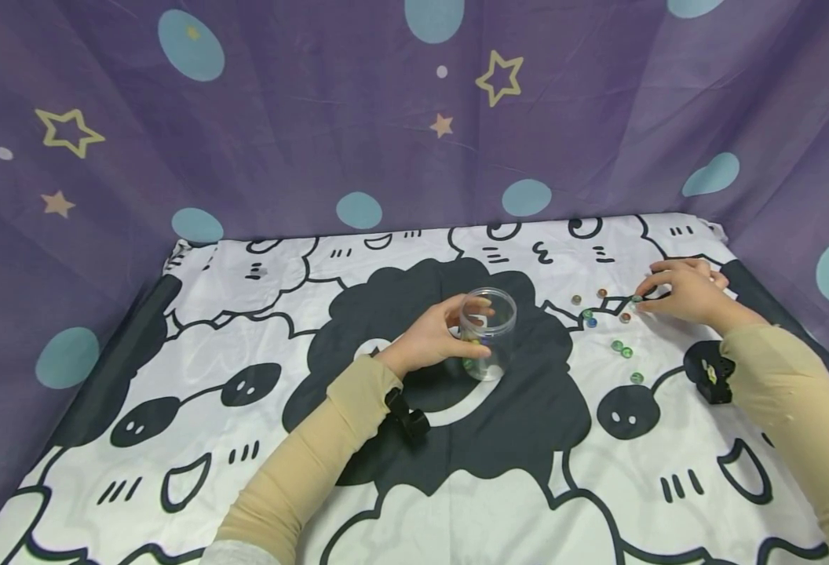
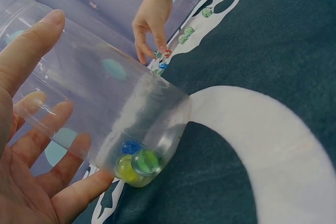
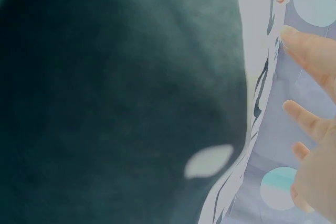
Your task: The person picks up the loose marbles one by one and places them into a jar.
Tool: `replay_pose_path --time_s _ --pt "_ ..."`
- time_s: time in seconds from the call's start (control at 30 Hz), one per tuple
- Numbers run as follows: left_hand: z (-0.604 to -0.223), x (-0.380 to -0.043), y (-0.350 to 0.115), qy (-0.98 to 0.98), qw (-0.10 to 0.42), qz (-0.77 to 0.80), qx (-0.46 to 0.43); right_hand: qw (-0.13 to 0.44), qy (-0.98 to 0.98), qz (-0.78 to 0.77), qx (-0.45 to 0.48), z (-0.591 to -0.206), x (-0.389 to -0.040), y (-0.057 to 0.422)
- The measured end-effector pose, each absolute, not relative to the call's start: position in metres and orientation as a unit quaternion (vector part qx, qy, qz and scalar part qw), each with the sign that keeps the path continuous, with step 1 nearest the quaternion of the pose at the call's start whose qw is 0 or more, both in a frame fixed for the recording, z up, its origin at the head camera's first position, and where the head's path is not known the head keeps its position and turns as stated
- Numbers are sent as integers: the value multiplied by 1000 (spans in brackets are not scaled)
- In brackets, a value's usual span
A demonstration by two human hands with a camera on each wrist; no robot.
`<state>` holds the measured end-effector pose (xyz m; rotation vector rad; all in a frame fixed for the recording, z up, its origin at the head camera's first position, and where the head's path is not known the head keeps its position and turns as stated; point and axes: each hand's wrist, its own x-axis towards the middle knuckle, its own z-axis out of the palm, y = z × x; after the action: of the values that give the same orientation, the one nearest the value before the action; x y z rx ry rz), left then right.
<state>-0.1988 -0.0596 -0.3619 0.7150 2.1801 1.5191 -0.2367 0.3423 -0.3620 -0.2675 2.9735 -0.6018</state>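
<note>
My left hand (image 1: 432, 337) grips a clear plastic jar (image 1: 499, 345), its fingers and thumb around the side. The jar's mouth has no lid. At its bottom, in the left wrist view, lie a blue marble (image 2: 130, 147), a yellow marble (image 2: 126, 169) and a green marble (image 2: 146, 161). On the right, my right hand (image 1: 690, 292) pinches a greenish marble (image 1: 637, 298) between thumb and index fingertips, low at the cloth. Beside those fingers are a red marble (image 1: 625, 318) and a blue marble (image 1: 592, 322). In the right wrist view the pinched marble is mostly hidden.
More green marbles (image 1: 626, 353) lie nearer along the cloth, and brownish marbles (image 1: 576, 300) sit farther back. A black-and-white cartoon cloth (image 1: 245, 471) covers the table. Purple curtain (image 1: 280, 141) hangs behind it and at both sides.
</note>
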Motion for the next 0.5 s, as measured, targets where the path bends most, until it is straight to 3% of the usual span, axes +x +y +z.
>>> replay_pose_path --time_s 0.5 --pt "-362 -199 -59 777 198 541 254 31 975 -199 -93 -357 -234 342"
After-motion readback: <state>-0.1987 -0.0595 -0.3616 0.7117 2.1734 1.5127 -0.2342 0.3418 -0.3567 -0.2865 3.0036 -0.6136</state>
